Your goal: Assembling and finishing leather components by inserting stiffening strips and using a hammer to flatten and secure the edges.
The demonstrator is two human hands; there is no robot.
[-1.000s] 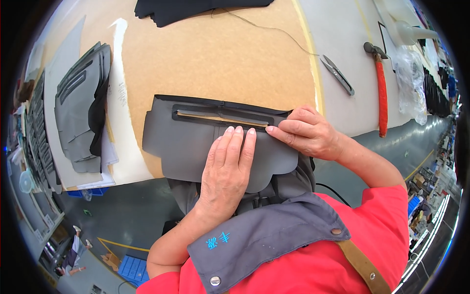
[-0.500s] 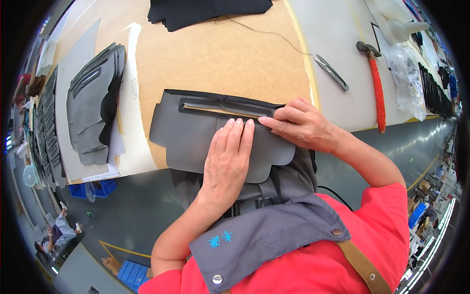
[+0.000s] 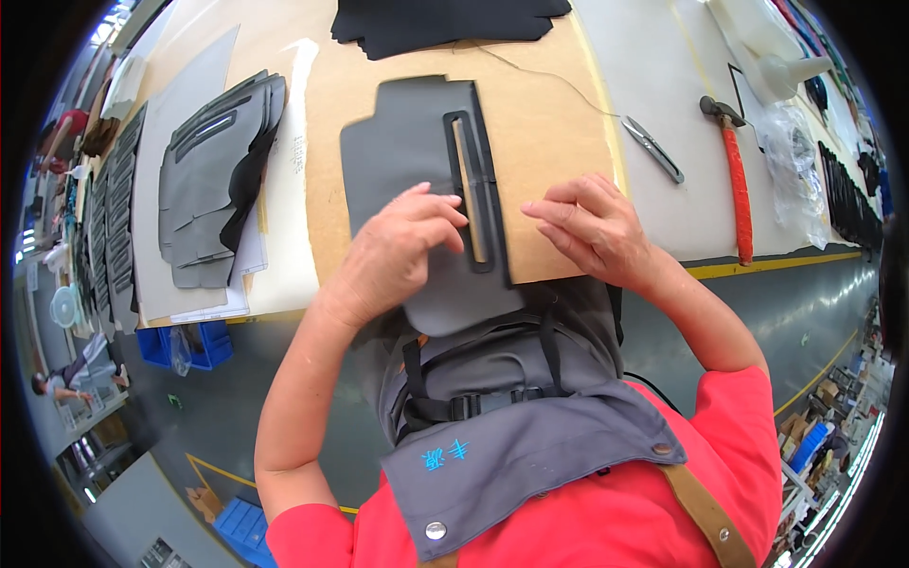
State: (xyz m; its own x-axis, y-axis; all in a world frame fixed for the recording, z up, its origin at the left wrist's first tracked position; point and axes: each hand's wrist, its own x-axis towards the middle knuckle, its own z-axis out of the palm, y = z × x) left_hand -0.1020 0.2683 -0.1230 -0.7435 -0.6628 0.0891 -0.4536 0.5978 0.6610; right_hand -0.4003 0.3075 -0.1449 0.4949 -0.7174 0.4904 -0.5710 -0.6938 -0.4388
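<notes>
A grey sheet panel (image 3: 398, 151) with a long slot framed in black (image 3: 484, 218) lies turned lengthwise toward me, its near end past the table edge by my lap. Over its left side is my left hand (image 3: 402, 241), fingers loosely bent and apart, nothing visible in them. Whether it touches the panel I cannot tell. My right hand (image 3: 597, 227) hovers to the right of the panel, away from it, with loosely curled fingers and nothing seen between them. Through the slot the brown board (image 3: 559, 114) shows.
At the left lies a stack of similar grey panels (image 3: 199, 189). Dark pieces (image 3: 445, 24) lie at the far edge. To the right are thread snips (image 3: 653, 150), a red-handled hammer (image 3: 734, 180) and a clear plastic bag (image 3: 793, 175). Blue bins (image 3: 204, 346) sit below the table.
The grey panel has turned about a quarter turn, its slot now running away from me. Both hands have come off their earlier hold at the slot's edge and moved apart.
</notes>
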